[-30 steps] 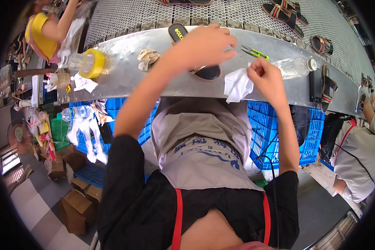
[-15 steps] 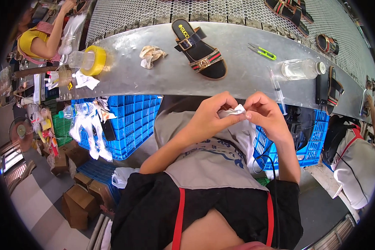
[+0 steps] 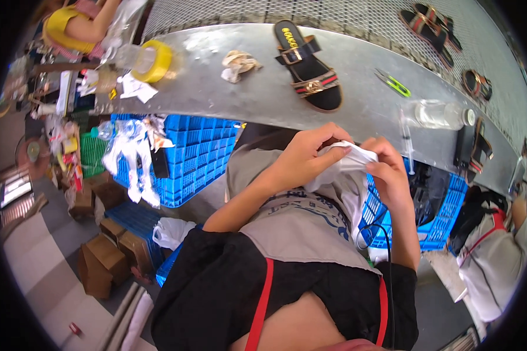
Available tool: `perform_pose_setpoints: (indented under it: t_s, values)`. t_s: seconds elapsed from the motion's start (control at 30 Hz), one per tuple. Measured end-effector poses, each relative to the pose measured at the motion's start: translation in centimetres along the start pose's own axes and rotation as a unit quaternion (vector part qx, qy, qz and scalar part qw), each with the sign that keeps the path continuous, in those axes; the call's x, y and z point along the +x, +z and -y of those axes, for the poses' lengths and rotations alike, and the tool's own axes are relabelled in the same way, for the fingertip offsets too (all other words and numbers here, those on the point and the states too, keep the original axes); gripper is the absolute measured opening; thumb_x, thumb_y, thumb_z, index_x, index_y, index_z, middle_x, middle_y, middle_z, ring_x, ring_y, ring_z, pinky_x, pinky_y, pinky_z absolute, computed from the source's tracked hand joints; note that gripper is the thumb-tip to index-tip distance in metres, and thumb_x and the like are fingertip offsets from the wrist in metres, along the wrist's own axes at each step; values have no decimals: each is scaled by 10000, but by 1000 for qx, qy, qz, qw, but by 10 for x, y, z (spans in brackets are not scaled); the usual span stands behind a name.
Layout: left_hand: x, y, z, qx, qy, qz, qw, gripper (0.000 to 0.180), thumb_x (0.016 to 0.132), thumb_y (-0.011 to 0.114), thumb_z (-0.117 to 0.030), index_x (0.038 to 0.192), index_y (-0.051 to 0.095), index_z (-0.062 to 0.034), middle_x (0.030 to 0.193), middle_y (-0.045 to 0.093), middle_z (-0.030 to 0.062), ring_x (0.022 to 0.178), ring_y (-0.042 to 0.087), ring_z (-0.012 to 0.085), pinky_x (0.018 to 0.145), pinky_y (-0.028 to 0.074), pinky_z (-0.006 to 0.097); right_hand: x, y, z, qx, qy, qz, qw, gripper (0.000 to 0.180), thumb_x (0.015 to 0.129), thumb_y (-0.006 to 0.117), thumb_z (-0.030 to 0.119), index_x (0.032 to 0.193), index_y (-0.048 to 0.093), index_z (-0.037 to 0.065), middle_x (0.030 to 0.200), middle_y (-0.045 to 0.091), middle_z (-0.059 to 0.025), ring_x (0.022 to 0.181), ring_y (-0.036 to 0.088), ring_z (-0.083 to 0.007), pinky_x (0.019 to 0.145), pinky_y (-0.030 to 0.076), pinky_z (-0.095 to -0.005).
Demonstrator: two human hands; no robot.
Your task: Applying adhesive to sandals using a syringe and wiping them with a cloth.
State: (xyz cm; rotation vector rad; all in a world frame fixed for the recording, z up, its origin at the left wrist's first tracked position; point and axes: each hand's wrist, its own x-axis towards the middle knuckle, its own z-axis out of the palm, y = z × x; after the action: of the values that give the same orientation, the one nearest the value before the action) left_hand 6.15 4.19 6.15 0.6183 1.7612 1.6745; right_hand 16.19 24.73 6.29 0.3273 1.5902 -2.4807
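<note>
A white cloth (image 3: 360, 159) is stretched between my two hands, just in front of the table edge and above my grey apron. My left hand (image 3: 313, 153) pinches one side of it between thumb and fingers. On the other side, my right hand (image 3: 390, 169) grips it with bent fingers. Beyond the hands a black sandal (image 3: 308, 69) with a buckle strap and a striped strap lies on the metal table (image 3: 211, 99). A crumpled, stained cloth (image 3: 239, 64) lies left of the sandal. Green thread snips (image 3: 396, 84) and a syringe (image 3: 406, 140) lie to its right.
A clear bottle (image 3: 442, 114) lies on its side at the right, near a single sandal (image 3: 480, 149). More sandals (image 3: 427, 30) sit on the mesh surface behind. Yellow tape (image 3: 153, 61) stands at the left. Blue crates (image 3: 202, 155) are under the table. Other people work on both sides.
My hands have drawn slightly apart, and more of the white cloth now shows stretched between them. The whole view has shifted, so the table things appear further right.
</note>
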Motion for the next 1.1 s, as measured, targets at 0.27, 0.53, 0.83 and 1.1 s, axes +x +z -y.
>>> perform_pose_setpoints:
  t_s: [0.27,0.53,0.83,1.1]
  values:
    - [-17,-26,8,85,19,-68,994,137,888,574,-52,979,648,18,846,625,40,757,563,90,679,472,267,16,14,1,24,81,42,996,180,757,647,118,842,496,70,852,519,-23,820,470,-117,742,364,-260]
    - [-23,-24,20,-71,19,-25,997,179,918,487,-170,851,517,-7,753,482,26,742,446,101,671,395,296,27,42,-1,-63,181,33,981,233,681,541,80,907,484,74,880,528,-9,773,492,-95,686,386,-216]
    - [-9,-16,-2,-81,6,-49,996,307,1004,547,-310,940,553,-10,792,530,34,782,481,99,718,438,297,11,27,-12,118,175,9,978,564,800,595,162,1319,528,-48,1222,654,-154,1113,658,-247,950,542,-401]
    - [-9,-22,-19,-30,26,-54,998,349,985,556,-323,1034,608,19,895,668,210,790,640,294,726,488,389,11,13,-16,62,48,-64,995,444,926,642,170,1294,538,-56,1116,680,-123,952,695,-210,838,573,-337]
